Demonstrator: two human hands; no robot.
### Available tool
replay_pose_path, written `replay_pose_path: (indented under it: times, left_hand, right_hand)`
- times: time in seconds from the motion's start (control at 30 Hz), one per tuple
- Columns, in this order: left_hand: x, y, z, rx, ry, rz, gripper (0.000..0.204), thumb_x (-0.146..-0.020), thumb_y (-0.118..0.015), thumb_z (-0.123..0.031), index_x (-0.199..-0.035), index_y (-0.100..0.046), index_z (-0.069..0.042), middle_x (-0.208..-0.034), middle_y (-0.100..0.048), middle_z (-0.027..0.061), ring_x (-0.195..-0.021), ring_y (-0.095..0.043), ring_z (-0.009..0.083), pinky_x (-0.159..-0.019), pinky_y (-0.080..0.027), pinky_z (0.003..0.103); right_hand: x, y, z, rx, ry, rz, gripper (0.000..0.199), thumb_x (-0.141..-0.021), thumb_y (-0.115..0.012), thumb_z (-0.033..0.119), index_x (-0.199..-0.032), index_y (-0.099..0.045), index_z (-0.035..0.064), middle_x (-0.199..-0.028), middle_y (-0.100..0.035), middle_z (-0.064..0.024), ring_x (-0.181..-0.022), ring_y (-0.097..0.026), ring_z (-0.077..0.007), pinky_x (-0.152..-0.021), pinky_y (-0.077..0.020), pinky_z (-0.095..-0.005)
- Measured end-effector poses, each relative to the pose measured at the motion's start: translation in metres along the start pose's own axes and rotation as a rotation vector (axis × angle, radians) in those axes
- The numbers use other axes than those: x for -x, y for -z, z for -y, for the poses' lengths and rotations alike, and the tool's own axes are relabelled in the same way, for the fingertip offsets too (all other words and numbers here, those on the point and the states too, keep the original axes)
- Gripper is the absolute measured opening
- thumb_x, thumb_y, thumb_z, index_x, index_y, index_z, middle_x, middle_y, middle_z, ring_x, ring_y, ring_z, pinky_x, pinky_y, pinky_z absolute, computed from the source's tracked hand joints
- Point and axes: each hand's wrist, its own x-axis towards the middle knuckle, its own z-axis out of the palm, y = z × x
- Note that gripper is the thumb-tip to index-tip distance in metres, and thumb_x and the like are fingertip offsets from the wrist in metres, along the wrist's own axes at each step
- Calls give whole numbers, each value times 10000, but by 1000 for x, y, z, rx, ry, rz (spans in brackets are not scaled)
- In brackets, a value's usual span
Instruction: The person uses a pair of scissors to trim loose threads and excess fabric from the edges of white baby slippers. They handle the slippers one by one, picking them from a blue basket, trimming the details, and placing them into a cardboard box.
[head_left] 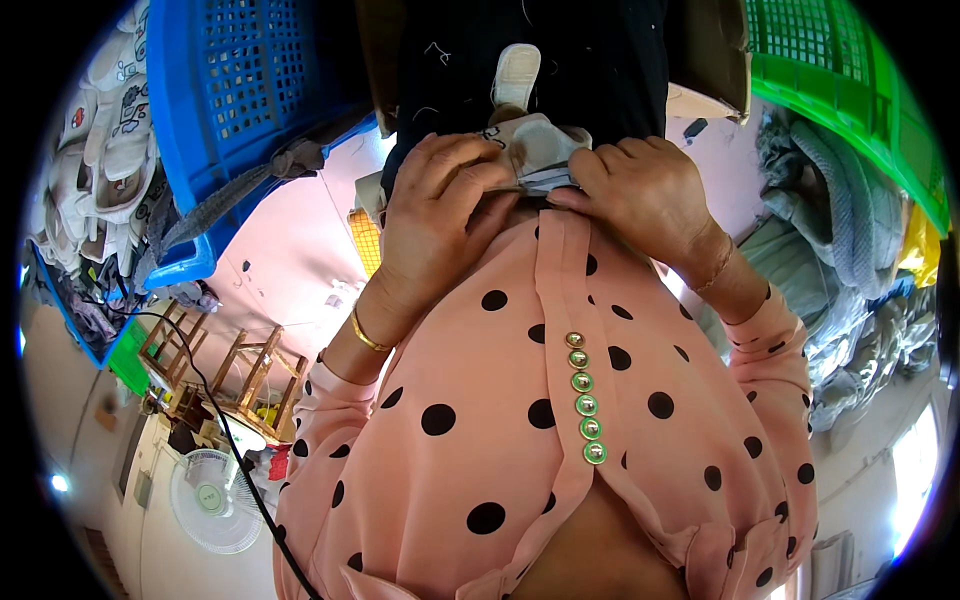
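Note:
Close in front of my body, both hands grip a small light fabric slipper (548,148) with a dark print at its left edge. My left hand (440,200) is closed with its fingers curled over the left side. On the right side, my right hand (640,195) pinches the near edge between thumb and curled fingers. The fingers cover much of the slipper's shape. Just beyond it, a pale sole-shaped piece (517,72) lies on the black cloth (600,60) over my lap.
A blue plastic crate (270,100) stands at the far left, beside a pile of printed fabric slippers (115,150). A green crate (830,50) and grey quilted fabric (840,210) are at right. Wooden stools (255,375), a fan (212,500) and a black cable (205,385) are at left.

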Motion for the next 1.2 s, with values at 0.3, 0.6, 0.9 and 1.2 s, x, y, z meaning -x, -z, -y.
replay_pose_path:
  times: [0.3,0.6,0.9,1.2]
  left_hand:
    - [1,0,0,49,51,41,289,-759,-786,-72,-1013,-649,-87,-1110,-622,64,-1082,-592,279,-1012,-436,473]
    - [1,0,1,63,65,42,297,-758,-789,-71,-1019,-648,-88,-1118,-623,64,-1093,-592,273,-1043,-415,483]
    - [1,-1,1,48,68,47,296,-758,-794,-77,-1015,-646,-89,-1125,-622,65,-1102,-591,262,-1057,-412,483]
    - [2,-1,3,43,72,51,297,-770,-791,-91,-1026,-640,-89,-1127,-623,71,-1102,-597,260,-1077,-400,487]
  right_hand:
    - [0,1,-2,-29,-65,124,308,-885,-641,391,-785,-600,103,-689,-623,-37,-644,-631,-190,-611,-482,-305]
    - [-3,3,-7,33,13,36,294,-865,-662,396,-805,-592,117,-694,-622,-15,-654,-625,-165,-620,-471,-283]
    - [-3,-1,-6,44,23,23,285,-875,-650,396,-794,-578,132,-657,-582,2,-637,-600,-156,-615,-463,-284]
    - [-7,3,0,73,20,59,274,-873,-647,383,-782,-572,136,-658,-598,3,-653,-612,-164,-622,-472,-283]
